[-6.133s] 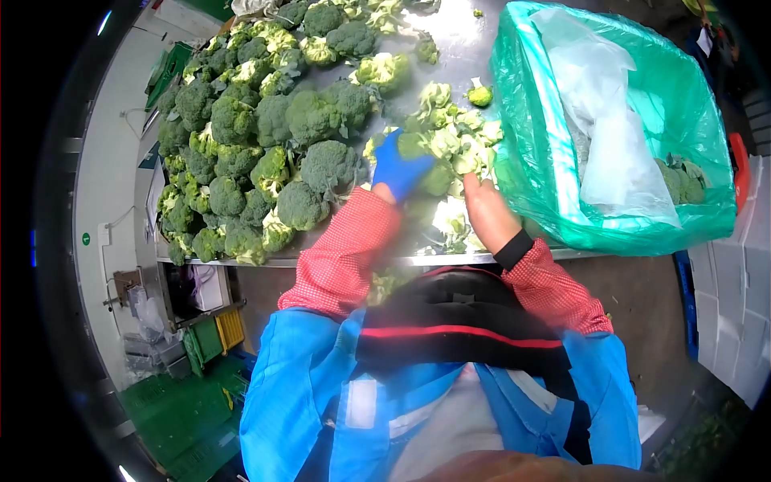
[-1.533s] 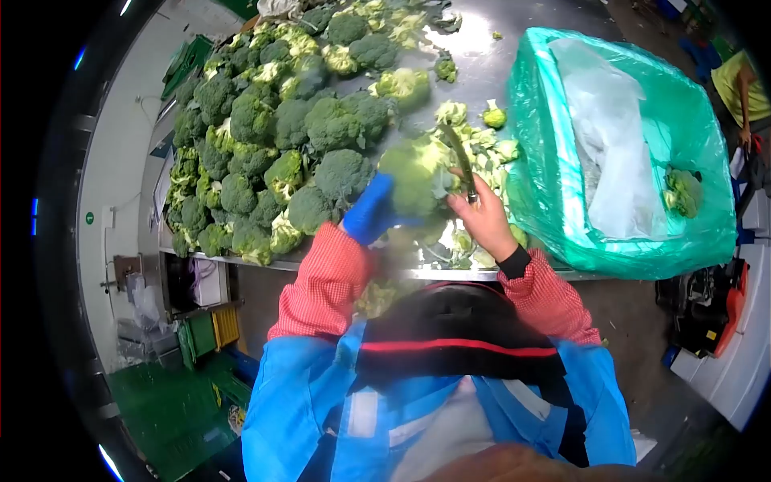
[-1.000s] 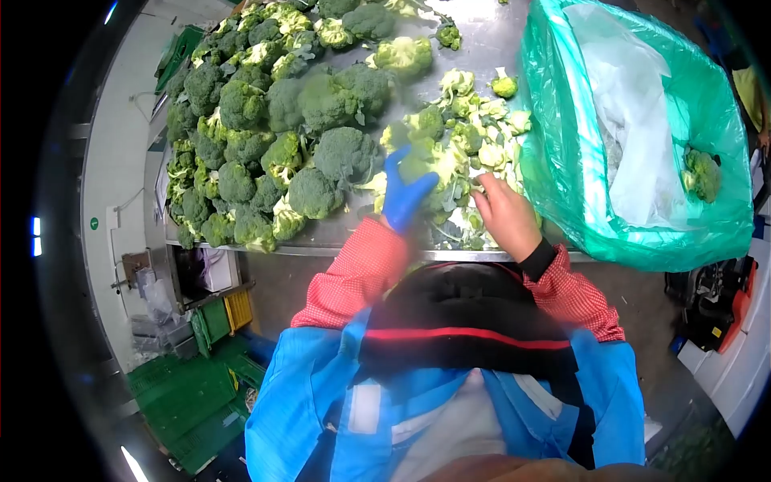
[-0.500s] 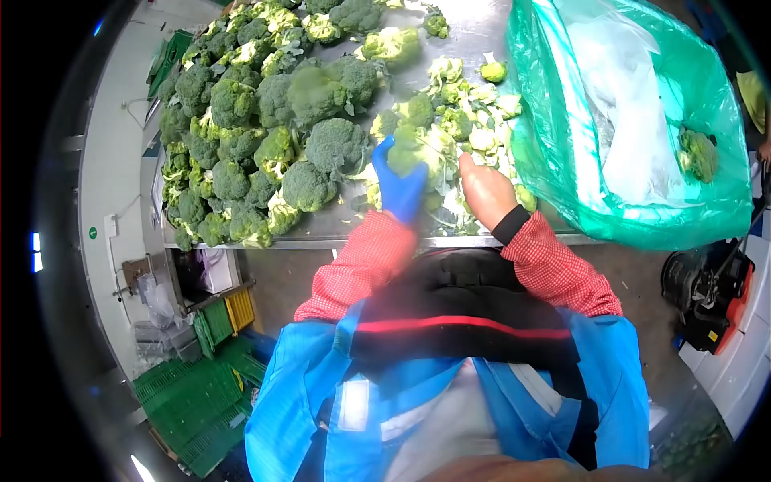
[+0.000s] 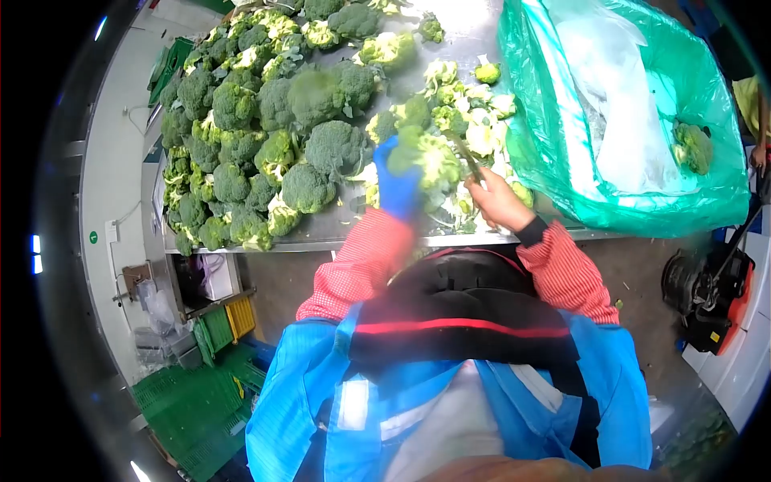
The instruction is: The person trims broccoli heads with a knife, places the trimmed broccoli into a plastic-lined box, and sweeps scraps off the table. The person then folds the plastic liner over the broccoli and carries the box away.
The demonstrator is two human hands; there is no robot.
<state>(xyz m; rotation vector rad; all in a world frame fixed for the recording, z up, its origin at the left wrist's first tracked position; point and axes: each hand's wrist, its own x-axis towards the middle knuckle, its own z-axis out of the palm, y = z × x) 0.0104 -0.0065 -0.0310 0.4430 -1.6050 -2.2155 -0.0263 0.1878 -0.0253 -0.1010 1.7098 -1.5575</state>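
Observation:
My left hand (image 5: 397,181), in a blue glove, is closed around a broccoli head (image 5: 434,161) over the front of the metal table. Its stem side faces my right hand. Bare and closed, my right hand (image 5: 499,199) grips a knife (image 5: 467,157), whose dark blade points up and left, close beside the broccoli. Cut broccoli stems and small pieces (image 5: 485,128) lie just beyond the knife. A large pile of broccoli heads (image 5: 233,153) covers the table's left side. Motion blurs the left glove and the held broccoli.
A crate lined with green plastic (image 5: 554,136) stands at the right, with one broccoli head (image 5: 692,149) and clear film inside. Green crates (image 5: 189,410) lie on the floor at lower left. A black and red machine (image 5: 707,297) stands at right. Another person's hand (image 5: 758,157) shows at the far right edge.
My right hand has turned and shifted slightly right and down, and the knife blade now shows. The broccoli in my left hand has tilted, with its cut side more visible.

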